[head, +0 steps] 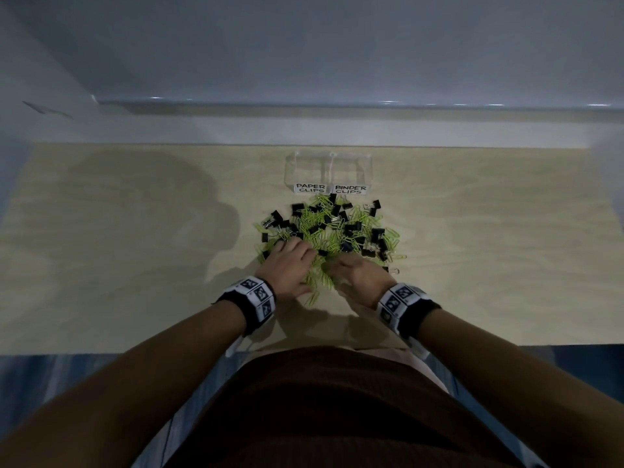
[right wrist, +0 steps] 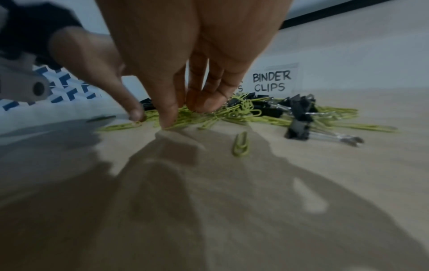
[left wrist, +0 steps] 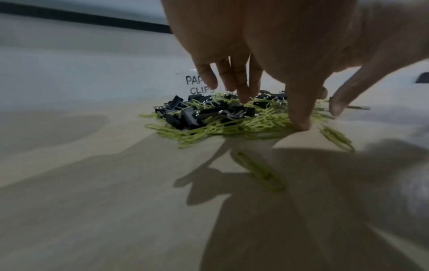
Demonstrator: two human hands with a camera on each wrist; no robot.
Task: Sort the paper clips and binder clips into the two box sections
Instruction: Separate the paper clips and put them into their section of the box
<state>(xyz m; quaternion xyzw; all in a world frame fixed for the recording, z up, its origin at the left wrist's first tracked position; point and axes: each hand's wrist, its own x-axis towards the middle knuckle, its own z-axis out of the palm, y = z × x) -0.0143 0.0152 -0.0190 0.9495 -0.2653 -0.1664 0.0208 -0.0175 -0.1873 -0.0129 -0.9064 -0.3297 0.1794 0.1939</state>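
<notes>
A mixed pile (head: pixel 324 231) of green paper clips (left wrist: pixel 260 124) and black binder clips (left wrist: pixel 185 117) lies on the table in front of a clear two-section box (head: pixel 327 170). Its left section is labelled PAPER CLIPS (head: pixel 310 188) and its right section BINDER CLIPS (head: pixel 350 189); both look empty. My left hand (head: pixel 293 255) rests on the pile's near left, fingers spread, with the thumb (left wrist: pixel 299 124) pressing on green clips. My right hand (head: pixel 341 268) reaches into the near middle, its fingertips (right wrist: pixel 204 106) and thumb pointing down onto green clips. Neither hand plainly holds anything.
One loose green clip (right wrist: pixel 241 144) lies on the bare wood near my hands, and a binder clip (right wrist: pixel 299 128) sits apart at the pile's right edge. The light wooden table (head: pixel 135 265) ends at a grey wall behind the box.
</notes>
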